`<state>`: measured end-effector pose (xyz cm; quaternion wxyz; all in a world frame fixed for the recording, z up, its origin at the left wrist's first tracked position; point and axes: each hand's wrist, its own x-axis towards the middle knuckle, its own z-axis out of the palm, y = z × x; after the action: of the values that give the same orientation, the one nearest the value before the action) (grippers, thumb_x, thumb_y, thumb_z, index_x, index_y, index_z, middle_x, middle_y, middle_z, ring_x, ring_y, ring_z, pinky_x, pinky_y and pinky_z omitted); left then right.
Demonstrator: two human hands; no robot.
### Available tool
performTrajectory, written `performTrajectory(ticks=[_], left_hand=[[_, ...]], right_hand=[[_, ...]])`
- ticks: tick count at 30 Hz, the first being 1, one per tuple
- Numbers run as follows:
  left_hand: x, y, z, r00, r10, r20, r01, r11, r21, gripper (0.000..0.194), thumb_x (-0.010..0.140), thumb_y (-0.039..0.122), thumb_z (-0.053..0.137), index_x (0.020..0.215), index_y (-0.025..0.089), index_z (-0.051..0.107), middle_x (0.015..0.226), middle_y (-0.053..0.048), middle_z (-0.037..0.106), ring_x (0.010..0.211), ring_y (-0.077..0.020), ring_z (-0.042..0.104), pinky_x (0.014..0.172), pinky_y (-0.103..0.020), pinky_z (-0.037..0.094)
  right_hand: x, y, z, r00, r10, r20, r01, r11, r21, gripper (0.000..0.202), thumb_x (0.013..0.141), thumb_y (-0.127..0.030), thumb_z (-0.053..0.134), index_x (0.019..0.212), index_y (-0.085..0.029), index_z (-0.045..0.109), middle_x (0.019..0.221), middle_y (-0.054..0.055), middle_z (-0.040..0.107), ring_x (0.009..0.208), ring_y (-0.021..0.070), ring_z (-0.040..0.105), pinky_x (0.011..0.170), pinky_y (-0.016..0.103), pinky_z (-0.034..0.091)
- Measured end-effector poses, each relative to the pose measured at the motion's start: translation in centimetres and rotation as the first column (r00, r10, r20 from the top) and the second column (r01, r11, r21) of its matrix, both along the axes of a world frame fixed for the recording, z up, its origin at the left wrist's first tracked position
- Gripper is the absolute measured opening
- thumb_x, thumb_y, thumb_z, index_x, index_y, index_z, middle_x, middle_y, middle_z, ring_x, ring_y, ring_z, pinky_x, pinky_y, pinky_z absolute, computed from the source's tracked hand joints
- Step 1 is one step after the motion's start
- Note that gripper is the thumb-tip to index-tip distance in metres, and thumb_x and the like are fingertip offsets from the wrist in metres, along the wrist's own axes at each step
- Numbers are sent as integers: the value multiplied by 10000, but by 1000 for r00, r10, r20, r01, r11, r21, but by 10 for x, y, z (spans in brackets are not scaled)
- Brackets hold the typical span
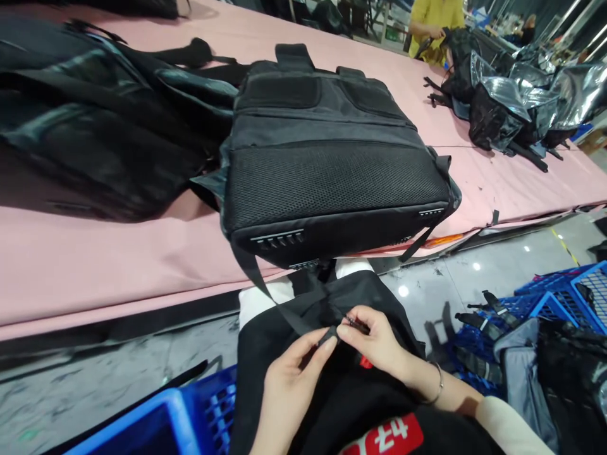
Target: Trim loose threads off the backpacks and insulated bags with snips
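Observation:
A black backpack (336,170) lies on the pink-covered table, its mesh back panel facing up and its bottom edge toward me. From its near left corner a black webbing strap (253,273) runs down to my lap. My left hand (296,370) pinches the end of this strap between thumb and fingertips. Close against it, my right hand (377,341) is closed on a small black piece, too dark and too covered by the fingers to name. Both hands meet above the black apron (265,360) on my lap. A second strap (420,243) hangs from the backpack's near right corner.
More black bags (95,126) lie on the table (190,265) at the left. Silver-lined bags (516,95) are piled at the far right, near a person in yellow (434,25). Blue crates stand on the floor at lower left (184,417) and right (559,297), the right one with bags.

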<state>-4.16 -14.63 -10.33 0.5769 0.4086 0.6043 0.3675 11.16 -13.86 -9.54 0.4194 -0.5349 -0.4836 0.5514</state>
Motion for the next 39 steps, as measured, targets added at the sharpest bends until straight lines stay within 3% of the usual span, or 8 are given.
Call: performTrajectory(ticks=[4, 9, 15, 19, 26, 31, 36, 39], left_hand=[[4, 4, 7, 962, 186, 201, -151, 973, -177, 479, 530, 461, 795, 910, 177, 724, 948, -89, 722, 950, -265, 645, 968, -401, 452], [7, 6, 20, 883, 373, 285, -283, 907, -312, 509, 417, 420, 856, 865, 214, 733, 953, -63, 726, 1012, -257, 626, 1029, -407, 396], [8, 1, 19, 902, 363, 234, -304, 918, -255, 497, 426, 443, 847, 856, 220, 736, 951, -51, 726, 1014, -247, 620, 1050, -409, 372], [8, -1, 16, 930, 311, 196, -272, 941, -202, 485, 479, 452, 822, 883, 200, 730, 968, -66, 721, 1001, -259, 625, 1036, -432, 389], [10, 2, 14, 937, 284, 202, -249, 952, -180, 477, 535, 447, 801, 926, 188, 712, 997, -73, 712, 1008, -265, 623, 1036, -450, 387], [12, 2, 18, 938, 258, 230, -213, 955, -205, 472, 524, 440, 812, 903, 180, 705, 993, -64, 706, 1016, -249, 611, 1016, -385, 411], [16, 4, 30, 893, 284, 349, -208, 949, -239, 462, 556, 421, 813, 934, 214, 648, 834, -12, 693, 884, -195, 644, 807, -267, 510], [18, 3, 35, 877, 224, 425, -120, 959, -257, 384, 579, 393, 808, 862, 212, 622, 799, -10, 680, 859, -203, 646, 756, -269, 518]], right_hand=[[11, -5, 4, 991, -13, 133, -6, 990, 140, 170, 872, -331, 515, 980, -200, 529, 664, -46, 485, 584, 95, 441, 569, 222, 358], [19, -14, 6, 975, 4, 223, -60, 968, 245, 182, 844, -327, 587, 966, -197, 551, 612, -55, 500, 497, 79, 422, 486, 207, 336], [15, -12, 0, 920, -74, 385, -111, 892, 438, 196, 840, -326, 594, 966, -177, 616, 748, 10, 667, 507, 79, 532, 484, 185, 428], [15, -8, -2, 881, -110, 460, -170, 834, 525, 184, 873, -319, 562, 958, -177, 643, 858, 55, 712, 663, 133, 645, 599, 223, 504], [18, -12, 1, 921, -85, 381, -75, 919, 387, 199, 846, -356, 583, 943, -190, 637, 772, 26, 700, 481, 96, 555, 465, 212, 446], [22, -10, 4, 930, -37, 366, -118, 912, 392, 155, 852, -324, 581, 906, -192, 642, 784, 29, 688, 556, 104, 568, 527, 218, 441], [22, -7, 1, 999, -46, -27, 51, 971, 235, 278, 758, -382, 697, 945, -205, 591, 619, -44, 560, 478, 78, 441, 457, 201, 359], [17, -1, 1, 993, -12, -119, 29, 990, 141, 481, 598, -455, 803, 960, -205, 607, 585, -63, 505, 488, 84, 434, 467, 206, 368]])
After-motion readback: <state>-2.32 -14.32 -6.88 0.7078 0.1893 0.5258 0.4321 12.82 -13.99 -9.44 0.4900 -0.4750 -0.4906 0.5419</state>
